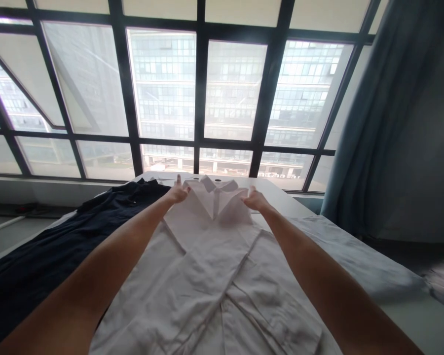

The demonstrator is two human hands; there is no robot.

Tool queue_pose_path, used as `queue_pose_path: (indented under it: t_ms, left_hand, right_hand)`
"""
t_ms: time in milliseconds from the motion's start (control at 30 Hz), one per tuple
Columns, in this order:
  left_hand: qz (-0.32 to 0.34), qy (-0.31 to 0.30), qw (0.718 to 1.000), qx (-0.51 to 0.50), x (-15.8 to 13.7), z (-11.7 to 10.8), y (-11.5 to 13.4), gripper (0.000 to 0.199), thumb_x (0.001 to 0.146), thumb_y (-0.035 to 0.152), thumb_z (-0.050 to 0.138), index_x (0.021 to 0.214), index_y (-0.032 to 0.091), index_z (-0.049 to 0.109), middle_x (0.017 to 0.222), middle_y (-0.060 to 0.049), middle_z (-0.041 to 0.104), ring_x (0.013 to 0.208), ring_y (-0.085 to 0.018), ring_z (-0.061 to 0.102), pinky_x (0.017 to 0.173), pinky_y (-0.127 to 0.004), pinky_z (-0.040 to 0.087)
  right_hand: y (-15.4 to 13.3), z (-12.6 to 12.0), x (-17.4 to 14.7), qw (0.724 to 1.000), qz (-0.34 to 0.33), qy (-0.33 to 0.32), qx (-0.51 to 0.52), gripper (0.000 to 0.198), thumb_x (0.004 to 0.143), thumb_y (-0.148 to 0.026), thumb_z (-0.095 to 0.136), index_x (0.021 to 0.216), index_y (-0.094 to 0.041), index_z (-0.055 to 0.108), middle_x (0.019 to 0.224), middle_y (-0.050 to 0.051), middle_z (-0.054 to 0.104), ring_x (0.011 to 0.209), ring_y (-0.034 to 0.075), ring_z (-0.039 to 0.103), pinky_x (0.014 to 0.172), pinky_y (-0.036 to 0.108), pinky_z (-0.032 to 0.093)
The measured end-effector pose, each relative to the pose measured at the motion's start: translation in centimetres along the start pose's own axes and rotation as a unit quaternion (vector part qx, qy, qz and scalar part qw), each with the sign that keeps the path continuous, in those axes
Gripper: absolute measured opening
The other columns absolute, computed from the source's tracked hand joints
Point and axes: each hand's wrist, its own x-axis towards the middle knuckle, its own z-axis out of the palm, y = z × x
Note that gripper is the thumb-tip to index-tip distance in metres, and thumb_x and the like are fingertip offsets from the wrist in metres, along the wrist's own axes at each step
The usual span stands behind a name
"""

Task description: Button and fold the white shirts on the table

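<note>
A white collared shirt (207,256) is spread over the table, its collar (219,186) at the far end and its body reaching toward me. My left hand (178,191) grips the shirt at the left shoulder, with one finger sticking up. At the opposite shoulder, my right hand (255,198) pinches the cloth between thumb and fingers. Both arms are stretched out forward, one along each side of the shirt. Creases and folds run across its lower part.
Dark navy clothing (96,231) lies to the left of the shirt. Pale crumpled fabric (355,251) lies on the right of the white table (281,195). Large black-framed windows (202,98) stand behind, with a blue-grey curtain (370,128) at right.
</note>
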Motion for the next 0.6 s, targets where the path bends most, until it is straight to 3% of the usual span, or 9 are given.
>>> queue_pose_path:
  t_ms: [67, 133, 233, 333, 433, 600]
  left_hand:
    - [0.012, -0.055, 0.998, 0.029, -3.5, 2.2, -0.9, 0.064, 0.092, 0.034, 0.058, 0.149, 0.010, 0.040, 0.157, -0.023, 0.032, 0.148, -0.039, 0.025, 0.117, -0.055, 0.021]
    - [0.040, -0.109, 0.992, 0.058, -7.9, 3.9, -1.6, 0.059, 0.093, 0.037, 0.057, 0.147, 0.017, 0.045, 0.160, -0.017, 0.031, 0.150, -0.034, 0.021, 0.120, -0.054, 0.013]
    - [0.137, -0.224, 0.951, 0.165, -14.4, 5.1, -2.0, 0.065, 0.099, 0.054, 0.039, 0.155, 0.021, 0.032, 0.164, -0.015, 0.016, 0.152, -0.034, 0.011, 0.119, -0.059, 0.010]
    - [0.246, -0.298, 0.909, 0.155, -19.5, 5.2, -1.7, 0.072, 0.097, 0.068, 0.032, 0.157, 0.029, 0.027, 0.165, -0.011, 0.013, 0.152, -0.034, 0.008, 0.118, -0.060, 0.010]
    - [0.300, -0.308, 0.894, 0.124, -22.9, 4.4, -1.6, 0.075, 0.095, 0.071, 0.031, 0.157, 0.029, 0.027, 0.165, -0.010, 0.017, 0.152, -0.033, 0.010, 0.120, -0.056, 0.008]
    - [0.284, -0.319, 0.898, 0.108, -27.1, 1.6, -2.7, 0.075, 0.096, 0.069, 0.033, 0.157, 0.026, 0.027, 0.164, -0.011, 0.015, 0.152, -0.033, 0.010, 0.121, -0.054, 0.007]
  right_hand:
    - [0.5, 1.9, -2.9, 0.997, -0.036, -0.068, -0.027, 0.074, 0.085, -0.039, 0.069, 0.147, -0.008, 0.043, 0.141, 0.020, 0.056, 0.130, 0.033, 0.052, 0.107, 0.035, 0.040]
    - [1.1, 3.6, -6.2, 0.988, -0.087, -0.117, -0.056, 0.067, 0.087, -0.041, 0.067, 0.145, -0.012, 0.048, 0.148, 0.018, 0.050, 0.137, 0.032, 0.045, 0.113, 0.036, 0.034]
    - [2.0, 5.2, -10.7, 0.967, -0.144, -0.173, -0.120, 0.065, 0.094, -0.048, 0.054, 0.149, -0.014, 0.043, 0.157, 0.016, 0.036, 0.145, 0.031, 0.033, 0.119, 0.043, 0.024]
    - [2.8, 5.3, -13.7, 0.959, -0.152, -0.193, -0.141, 0.060, 0.099, -0.048, 0.041, 0.151, -0.016, 0.040, 0.160, 0.014, 0.032, 0.148, 0.028, 0.026, 0.120, 0.047, 0.020]
    - [4.3, 4.6, -15.3, 0.963, -0.134, -0.187, -0.138, 0.060, 0.101, -0.050, 0.032, 0.153, -0.019, 0.036, 0.162, 0.012, 0.027, 0.150, 0.027, 0.022, 0.120, 0.051, 0.017]
    - [8.5, 3.0, -16.7, 0.971, -0.056, -0.159, -0.167, 0.065, 0.101, -0.055, 0.027, 0.156, -0.020, 0.031, 0.165, 0.010, 0.019, 0.152, 0.027, 0.015, 0.120, 0.055, 0.013]
